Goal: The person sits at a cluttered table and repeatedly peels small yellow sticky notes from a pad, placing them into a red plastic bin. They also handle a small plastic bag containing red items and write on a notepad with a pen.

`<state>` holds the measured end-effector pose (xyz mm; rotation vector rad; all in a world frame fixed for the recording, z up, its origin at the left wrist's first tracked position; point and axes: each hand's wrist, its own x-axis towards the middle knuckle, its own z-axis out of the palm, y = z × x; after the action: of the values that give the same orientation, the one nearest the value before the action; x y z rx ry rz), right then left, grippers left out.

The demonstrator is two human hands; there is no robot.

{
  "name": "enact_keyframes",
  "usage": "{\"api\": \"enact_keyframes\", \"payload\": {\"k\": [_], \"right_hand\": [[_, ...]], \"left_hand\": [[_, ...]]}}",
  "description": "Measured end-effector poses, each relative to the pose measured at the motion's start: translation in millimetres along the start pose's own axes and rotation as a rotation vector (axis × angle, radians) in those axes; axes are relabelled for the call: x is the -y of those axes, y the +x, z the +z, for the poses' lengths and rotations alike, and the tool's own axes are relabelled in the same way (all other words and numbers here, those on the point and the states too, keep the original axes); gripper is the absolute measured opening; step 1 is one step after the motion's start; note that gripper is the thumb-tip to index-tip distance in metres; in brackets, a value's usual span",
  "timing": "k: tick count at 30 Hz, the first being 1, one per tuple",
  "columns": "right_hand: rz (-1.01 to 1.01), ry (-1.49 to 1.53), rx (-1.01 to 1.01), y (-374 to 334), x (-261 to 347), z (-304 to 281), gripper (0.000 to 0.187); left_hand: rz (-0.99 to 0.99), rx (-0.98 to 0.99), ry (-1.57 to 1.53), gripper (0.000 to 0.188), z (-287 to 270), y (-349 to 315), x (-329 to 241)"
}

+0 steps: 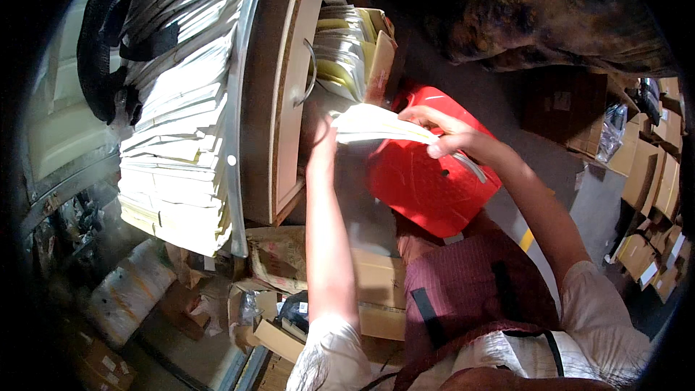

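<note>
A thin sheaf of white papers [376, 124] spans the space between my two hands, above a red plastic stool [427, 192]. My right hand [460, 137] is closed on its right end, thumb on the near side. At the sheaf's left end is my left hand [318, 127], beside the cabinet; shadow and glare hide its fingers, so its grip is unclear. Just beyond stands an open cardboard box [382, 65] packed with white and yellowish papers or envelopes. To the left, a tall pile of similar papers [174, 166] lies on a metal-edged surface.
A pale cabinet [289, 94] with a curved metal handle [311, 72] borders my left arm. A black mesh item [101, 43] lies by the pile. Cardboard boxes [380, 282] sit below; more cartons [644, 188] line the right. A dark patterned bundle [557, 14] is at the far right.
</note>
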<state>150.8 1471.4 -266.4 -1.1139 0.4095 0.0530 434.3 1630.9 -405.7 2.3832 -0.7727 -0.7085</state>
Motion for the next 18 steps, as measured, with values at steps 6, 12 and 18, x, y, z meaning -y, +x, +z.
{"api": "enact_keyframes", "payload": {"k": [6,12,18], "right_hand": [[0.046,-0.597,-0.023,59,43,20,0.091],[0.045,-0.390,-0.126,61,50,27,0.103],[0.159,-0.028,-0.208,-5,27,13,0.103]], "left_hand": [[-0.164,0.220,-0.527,0.044,-2,-2,4],[-0.262,0.305,-0.862,0.048,32,39,16],[0.306,-0.183,0.394,0.048,15,46,39]]}}
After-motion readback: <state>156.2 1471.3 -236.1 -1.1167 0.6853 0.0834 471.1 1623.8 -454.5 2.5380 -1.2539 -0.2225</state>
